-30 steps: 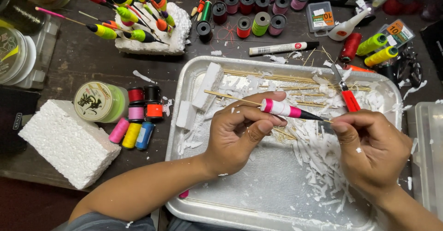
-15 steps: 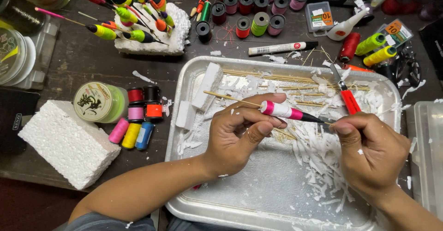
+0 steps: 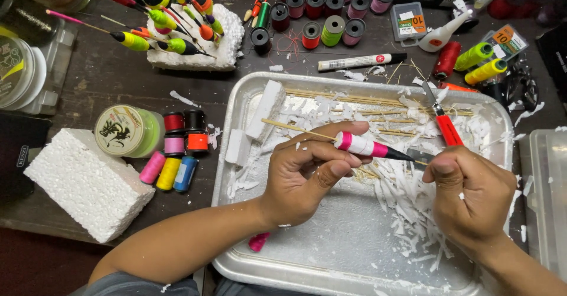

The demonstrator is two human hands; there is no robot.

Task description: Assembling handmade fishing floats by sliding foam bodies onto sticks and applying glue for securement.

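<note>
Two hands at work over a metal tray (image 3: 236,95) strewn with white foam shavings. Left hand (image 3: 307,178): fingers closed round a pink-and-white fishing float (image 3: 361,146) on a thin bamboo stem, held level above the tray. Right hand (image 3: 472,195): fingertips pinched shut at the float's dark tip; what they grip is too small to tell. Step in hand, by judgement: finishing or wrapping the float's tip; the next move calls for a steady pinch while the left hand turns the body.

Beyond the right hand: red-handled knife (image 3: 446,124), white marker pen (image 3: 360,62), small clear box with an orange label (image 3: 410,21), neon yellow thread spools (image 3: 481,62). Left of the left hand: round green-lidded line spool (image 3: 124,130), white foam block (image 3: 88,184). Far beyond it: foam stand of finished floats (image 3: 195,48).
</note>
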